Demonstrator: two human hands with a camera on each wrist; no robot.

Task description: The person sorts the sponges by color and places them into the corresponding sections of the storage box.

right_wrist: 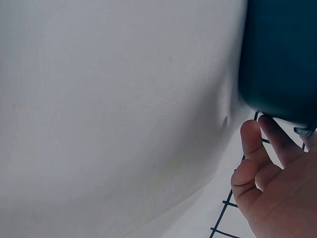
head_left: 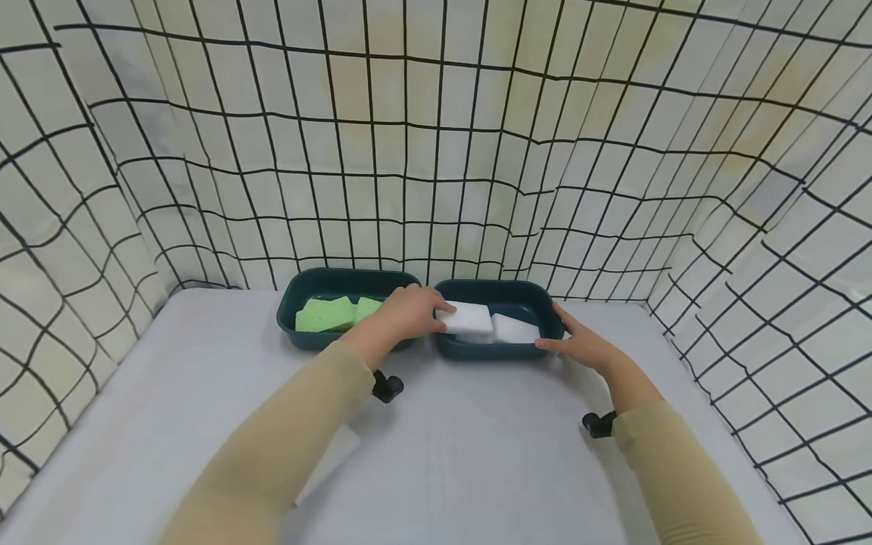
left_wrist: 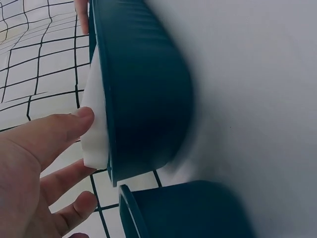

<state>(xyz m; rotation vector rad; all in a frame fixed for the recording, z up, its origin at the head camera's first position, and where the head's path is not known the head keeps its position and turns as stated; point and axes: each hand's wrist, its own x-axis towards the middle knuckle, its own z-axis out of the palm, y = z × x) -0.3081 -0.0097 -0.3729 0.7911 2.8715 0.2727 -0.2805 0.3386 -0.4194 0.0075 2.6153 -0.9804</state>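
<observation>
Two dark teal plastic bins stand side by side at the back of the table. In the right bin (head_left: 500,351) lie white foam blocks, one resting raised over another at the left end. My left hand (head_left: 411,310) reaches across to that upper white block (head_left: 468,318), its thumb and fingertips pinching the left end. Seen from the left wrist, the thumb (left_wrist: 83,118) lies against the block, close to the bin rim. My right hand (head_left: 582,344) grips the right end of the same bin, thumb near the front rim and fingers round the far corner.
The left bin (head_left: 300,338) holds light green sponge-like blocks (head_left: 325,314). A flat white piece (head_left: 330,463) lies on the white table (head_left: 477,446), partly hidden under my left sleeve. White cloth with a black grid net (head_left: 422,151) rises behind and at both sides.
</observation>
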